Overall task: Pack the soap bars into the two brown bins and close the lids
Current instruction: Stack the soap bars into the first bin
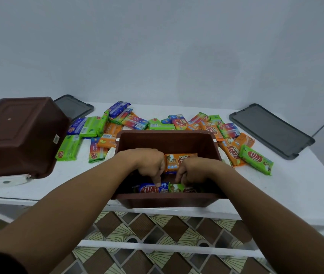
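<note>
**A:** Where are the hands?

**B:** Both are down in the bin [169, 200], at the near edge of the table [275, 184]. The left hand [149, 165] presses its forefinger on the blue bar [151, 189]. Its other fingers are curled, and I cannot tell whether the thumb grips. The right hand [194, 169] curls its fingers round the top of the green bar [176, 187], just beside the blue.

**A:** How will the bars handle?

**B:** Light and stiff, I'd judge, with slick wrappers. Take one across its long edges, not by the crimped ends.

**A:** And the count?

**B:** Three are plain in the bin: blue, green and an orange bar [179, 161] behind the hands. There may be a fourth, dark, right of the green. There are two bins, and the second bin [18, 135] lies tipped over at left. The loose bars [232, 151] are heaped behind, about twenty, but they overlap too much for a sure count. Two grey lids lie at the back, the left lid [74, 105] and the right lid [271, 129], both off.
</note>
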Motion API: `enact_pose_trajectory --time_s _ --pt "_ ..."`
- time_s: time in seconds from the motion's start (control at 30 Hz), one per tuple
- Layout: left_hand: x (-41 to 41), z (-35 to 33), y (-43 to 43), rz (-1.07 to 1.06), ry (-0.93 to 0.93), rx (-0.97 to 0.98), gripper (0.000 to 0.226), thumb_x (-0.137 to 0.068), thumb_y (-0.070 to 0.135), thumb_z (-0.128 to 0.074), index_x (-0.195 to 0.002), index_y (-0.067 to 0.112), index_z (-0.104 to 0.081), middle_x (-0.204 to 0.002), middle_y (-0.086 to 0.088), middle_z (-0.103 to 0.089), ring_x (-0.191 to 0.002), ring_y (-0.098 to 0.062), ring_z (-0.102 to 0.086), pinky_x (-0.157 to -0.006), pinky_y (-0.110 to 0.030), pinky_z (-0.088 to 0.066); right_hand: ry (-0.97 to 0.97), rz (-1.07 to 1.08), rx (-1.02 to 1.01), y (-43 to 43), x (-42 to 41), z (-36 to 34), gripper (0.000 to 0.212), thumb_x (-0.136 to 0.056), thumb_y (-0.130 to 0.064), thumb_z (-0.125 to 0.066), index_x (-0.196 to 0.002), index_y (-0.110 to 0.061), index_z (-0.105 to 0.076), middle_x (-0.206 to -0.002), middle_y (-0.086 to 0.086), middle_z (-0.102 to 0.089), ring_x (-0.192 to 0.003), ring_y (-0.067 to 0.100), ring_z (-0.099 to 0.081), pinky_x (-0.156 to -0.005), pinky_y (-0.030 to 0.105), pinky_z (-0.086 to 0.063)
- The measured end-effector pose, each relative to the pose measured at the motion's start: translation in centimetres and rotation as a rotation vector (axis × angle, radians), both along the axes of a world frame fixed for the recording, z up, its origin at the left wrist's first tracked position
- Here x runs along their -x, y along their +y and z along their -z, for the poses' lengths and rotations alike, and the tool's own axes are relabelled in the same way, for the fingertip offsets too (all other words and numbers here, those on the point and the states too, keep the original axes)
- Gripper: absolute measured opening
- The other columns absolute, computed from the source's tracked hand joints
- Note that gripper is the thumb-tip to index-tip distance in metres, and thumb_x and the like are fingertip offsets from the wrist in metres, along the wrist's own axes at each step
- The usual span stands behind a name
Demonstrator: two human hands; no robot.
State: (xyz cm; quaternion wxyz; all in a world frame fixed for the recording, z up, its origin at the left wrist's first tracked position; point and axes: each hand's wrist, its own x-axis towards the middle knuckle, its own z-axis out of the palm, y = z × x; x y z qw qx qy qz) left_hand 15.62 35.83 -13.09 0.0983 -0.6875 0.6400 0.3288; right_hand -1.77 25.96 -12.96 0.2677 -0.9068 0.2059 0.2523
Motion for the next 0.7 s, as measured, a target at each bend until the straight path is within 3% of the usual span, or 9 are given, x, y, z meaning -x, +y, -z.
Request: enact_pose_trajectory --time_s 0.13,0.27,0.4,0.47,0.57,0.7 --pt "-0.5 -0.5 0.1 -0.043 0.174 0.041 0.026 -0.081 0.038 -0.084 -0.066 0.020 -0.073 -0.064 0.004 -0.070 -0.066 -0.012 -0.065 -0.066 -0.028 -0.048 -0.042 0.018 -0.037 0.0 0.0 -0.6 0.024 -0.094 -0.014 -0.063 -0.109 -0.027 -0.078 -0.105 -0.010 -0.068 -0.095 0.010 -0.059 -0.079 0.022 -0.050" --pt "-0.2 -2.3 0.1 -0.099 0.419 0.227 0.037 -0.088 0.025 -0.078 -0.054 0.020 -0.066 -0.052 0.008 -0.060 -0.047 -0.001 -0.050 -0.056 -0.013 -0.039 -0.307 0.121 -0.144 0.0 0.0 -2.3 0.011 -0.089 -0.013 -0.071 -0.090 -0.022 -0.078 -0.080 0.000 -0.077 -0.075 0.010 -0.070 -0.072 0.024 -0.056" --pt "-0.7 -5.0 0.0 -0.152 0.486 0.423 0.037 -0.085 0.009 -0.074 -0.053 0.013 -0.056 -0.049 0.001 -0.052 -0.043 -0.009 -0.042 -0.053 -0.019 -0.037 -0.559 0.144 -0.059 -0.3 -0.8 -5.3 0.015 -0.083 -0.009 -0.073 -0.081 -0.024 -0.076 -0.075 -0.004 -0.076 -0.069 0.014 -0.070 -0.065 0.026 -0.055" --pt "-1.7 -6.6 -0.2 -0.172 0.491 0.527 0.038 -0.086 0.011 -0.076 -0.053 0.013 -0.056 -0.046 0.010 -0.048 -0.044 -0.004 -0.038 -0.051 -0.018 -0.034 -0.653 0.177 -0.031 -0.8 -1.5 -7.0 0.012 -0.082 -0.014 -0.076 -0.080 -0.026 -0.075 -0.069 -0.006 -0.074 -0.065 0.008 -0.069 -0.063 0.020 -0.053" --pt "-3.3 -8.6 -0.3 -0.221 0.522 0.637 0.048 -0.089 0.025 -0.078 -0.053 0.014 -0.049 -0.048 0.009 -0.038 -0.048 -0.008 -0.032 -0.050 -0.022 -0.028 -0.783 0.287 -0.052 -1.8 -2.5 -9.0 0.005 -0.081 -0.023 -0.079 -0.083 -0.022 -0.074 -0.069 0.000 -0.072 -0.062 0.016 -0.068 -0.062 0.030 -0.054" --pt "-5.4 -10.1 -1.4 -0.306 0.539 0.741 0.052 -0.088 0.036 -0.080 -0.062 0.000 -0.053 -0.050 0.004 -0.038 -0.049 -0.013 -0.032 -0.054 -0.027 -0.030 -0.867 0.355 0.007 -3.7 -4.0 -10.7 0.020 -0.077 -0.033 -0.084 -0.079 -0.017 -0.072 -0.063 -0.003 -0.069 -0.055 0.009 -0.063 -0.055 0.025 -0.051"
